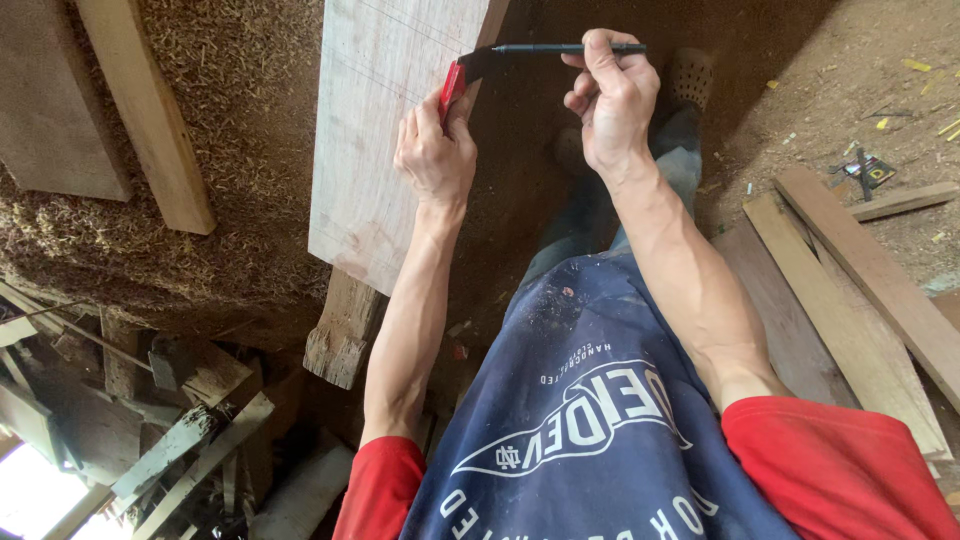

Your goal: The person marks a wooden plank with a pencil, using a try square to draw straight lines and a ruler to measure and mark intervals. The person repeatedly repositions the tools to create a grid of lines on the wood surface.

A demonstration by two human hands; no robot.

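Seen from above, looking down past a dark blue apron and red sleeves. Largest: sawdust-covered floor [240,130] spreading beyond both hands. Next, a pale wooden board [375,130], lying directly under the left hand, propped on a rough timber block [340,335] nearer the body. Loose planks [860,290] stacked beside the right forearm; more offcuts [150,110] out past the left hand. Left hand [435,150] closed around a small red-handled square [455,85], pressed against the board's edge, seemingly to keep it steady as a guide. Right hand [610,100] pinching a dark marker pen [565,48], tip meeting the square at the board's edge, apparently for ruling a line. Hands close together, not touching. Nothing blocking the board.
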